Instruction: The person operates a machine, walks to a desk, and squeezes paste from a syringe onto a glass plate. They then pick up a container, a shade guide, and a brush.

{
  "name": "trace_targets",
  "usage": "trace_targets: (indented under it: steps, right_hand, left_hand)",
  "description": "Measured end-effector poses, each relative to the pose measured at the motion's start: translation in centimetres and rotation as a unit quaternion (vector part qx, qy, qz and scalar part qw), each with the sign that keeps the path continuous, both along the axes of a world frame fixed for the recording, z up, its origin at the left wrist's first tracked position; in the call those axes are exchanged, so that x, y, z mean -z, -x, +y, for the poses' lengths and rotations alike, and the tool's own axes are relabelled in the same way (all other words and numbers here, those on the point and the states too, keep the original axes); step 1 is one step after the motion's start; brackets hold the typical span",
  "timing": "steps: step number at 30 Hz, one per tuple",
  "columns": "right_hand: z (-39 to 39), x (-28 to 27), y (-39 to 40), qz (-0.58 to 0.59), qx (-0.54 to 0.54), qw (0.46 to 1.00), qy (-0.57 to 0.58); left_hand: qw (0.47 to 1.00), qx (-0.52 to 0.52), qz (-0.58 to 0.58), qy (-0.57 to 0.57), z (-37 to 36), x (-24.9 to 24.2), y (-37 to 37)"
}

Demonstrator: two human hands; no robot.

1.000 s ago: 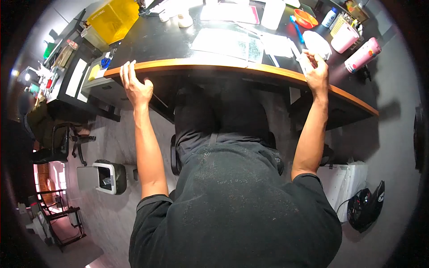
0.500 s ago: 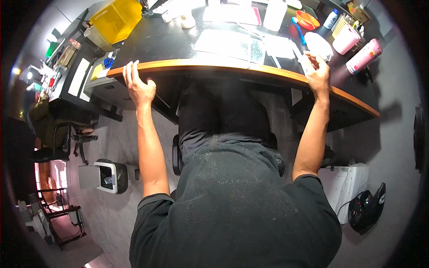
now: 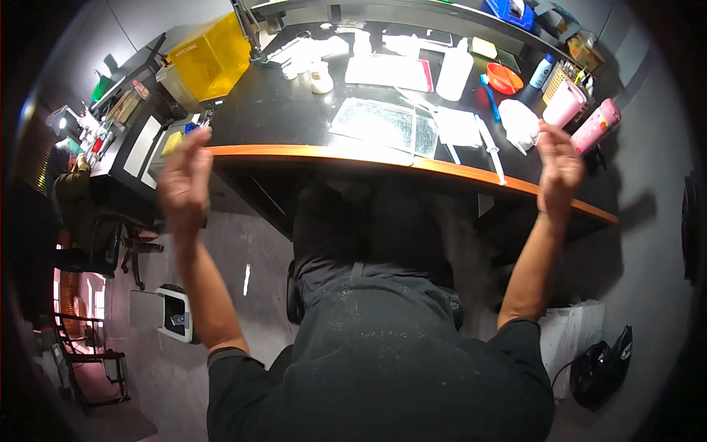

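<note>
My left hand (image 3: 185,180) is raised beside the left end of the desk's orange edge (image 3: 265,150). It is blurred, its fingers stretched out, and I see nothing in it. My right hand (image 3: 560,166) is up near the right part of that edge, fingers extended and loosely bent, with nothing visible in it. Nearest to it are a crumpled white bundle (image 3: 519,125) and a pink bottle (image 3: 598,125). A white syringe-like tool (image 3: 491,151) lies on the desk, its lower end at the edge. Left of it are white paper (image 3: 458,127) and a clear glass-like sheet (image 3: 375,124).
On the black desk stand a white bottle (image 3: 454,72), an orange bowl (image 3: 504,78), a blue brush-like tool (image 3: 490,97) and a yellow box (image 3: 210,59). A bin (image 3: 175,313) sits on the floor. Another person (image 3: 74,191) sits at the left bench.
My left hand has come off the desk edge and moved left. My right hand has moved right, away from the syringe-like tool, which now lies on the desk. The view has tilted up.
</note>
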State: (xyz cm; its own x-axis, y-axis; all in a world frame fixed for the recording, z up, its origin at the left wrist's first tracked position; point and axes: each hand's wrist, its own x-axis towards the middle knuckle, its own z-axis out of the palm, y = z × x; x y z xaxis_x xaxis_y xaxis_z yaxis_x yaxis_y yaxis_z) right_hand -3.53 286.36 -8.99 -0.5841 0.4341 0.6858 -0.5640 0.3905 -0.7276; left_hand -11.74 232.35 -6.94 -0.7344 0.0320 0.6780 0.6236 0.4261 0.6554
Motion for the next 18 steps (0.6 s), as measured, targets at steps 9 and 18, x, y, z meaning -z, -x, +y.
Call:
trace_targets:
  steps: [9, 18]
  right_hand:
    - [-9.2, -15.9, -16.9, 0.521, -0.104, 0.728, -0.434]
    - [-14.5, -15.1, -20.0, 0.642, -0.153, 0.638, -0.397]
  left_hand:
    - [0.746, 0.271, 0.589, 0.155, -2.9, -18.5, -16.5]
    - [0.675, 0.246, 0.661, 0.217, -0.2, -21.3, -24.6]
